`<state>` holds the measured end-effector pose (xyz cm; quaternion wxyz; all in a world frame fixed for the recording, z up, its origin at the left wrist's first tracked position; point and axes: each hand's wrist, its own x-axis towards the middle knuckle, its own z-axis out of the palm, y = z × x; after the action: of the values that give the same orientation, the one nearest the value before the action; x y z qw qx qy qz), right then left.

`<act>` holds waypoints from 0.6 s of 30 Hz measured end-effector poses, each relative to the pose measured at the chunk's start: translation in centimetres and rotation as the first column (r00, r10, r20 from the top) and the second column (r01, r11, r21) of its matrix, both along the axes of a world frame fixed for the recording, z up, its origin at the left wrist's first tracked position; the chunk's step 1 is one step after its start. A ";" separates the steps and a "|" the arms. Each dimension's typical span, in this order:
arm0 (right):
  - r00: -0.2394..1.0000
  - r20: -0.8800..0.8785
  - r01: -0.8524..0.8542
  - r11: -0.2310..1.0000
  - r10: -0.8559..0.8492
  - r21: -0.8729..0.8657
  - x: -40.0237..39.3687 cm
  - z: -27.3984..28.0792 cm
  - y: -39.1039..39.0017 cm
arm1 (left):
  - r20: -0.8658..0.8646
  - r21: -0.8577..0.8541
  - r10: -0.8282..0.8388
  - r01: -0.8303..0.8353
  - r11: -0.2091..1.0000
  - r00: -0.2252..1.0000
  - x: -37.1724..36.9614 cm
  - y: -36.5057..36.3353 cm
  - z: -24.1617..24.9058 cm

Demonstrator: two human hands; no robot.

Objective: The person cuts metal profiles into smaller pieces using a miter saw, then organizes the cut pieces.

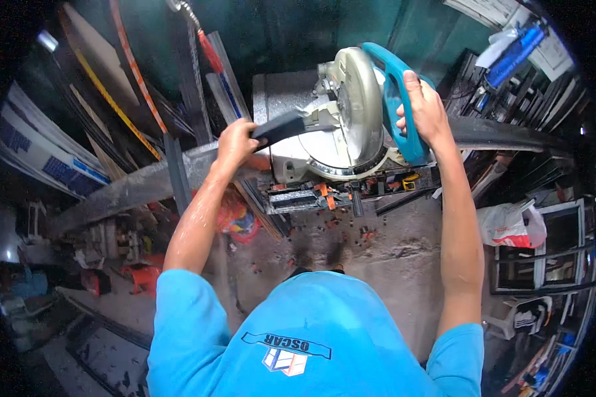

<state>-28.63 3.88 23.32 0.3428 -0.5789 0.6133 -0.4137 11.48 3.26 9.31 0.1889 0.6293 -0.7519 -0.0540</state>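
Observation:
My left hand (236,143) is closed around one end of a short dark metal profile (282,127). The profile's other end lies on the saw's bed, close to the left of the blade guard. The miter saw (359,106) has a beige round guard and a teal handle (414,144). My right hand (425,111) grips that handle, with the thumb up along its top. The saw head is low over the round turntable (321,149), and the guard hides most of the blade.
A long grey beam (142,182) runs out on both sides of the saw. Long strips (102,89) lean at the back left. Small offcuts (328,231) litter the floor below. On the right are a white plastic bag (510,223) and window frames (543,258).

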 end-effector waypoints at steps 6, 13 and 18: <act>0.998 -0.027 -0.052 0.999 0.053 0.015 0.0 2.2 -2.5 | -0.778 -0.014 0.173 -0.292 0.956 0.604 4.1 0.3 1.1; 0.947 -0.320 -0.021 0.989 -0.027 -0.147 0.6 6.7 -7.8 | -0.790 0.613 0.582 -0.290 0.735 -0.195 -2.4 0.3 -7.9; 0.975 -0.220 0.015 0.999 -0.022 -0.036 1.6 8.7 -6.5 | -0.709 0.699 0.633 -0.193 0.688 -0.312 -6.2 -2.2 -10.8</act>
<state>-27.02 -2.63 32.04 0.2589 -0.6212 0.6458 -0.3606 5.26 1.08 -1.45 0.5747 0.6203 -0.0520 -0.5313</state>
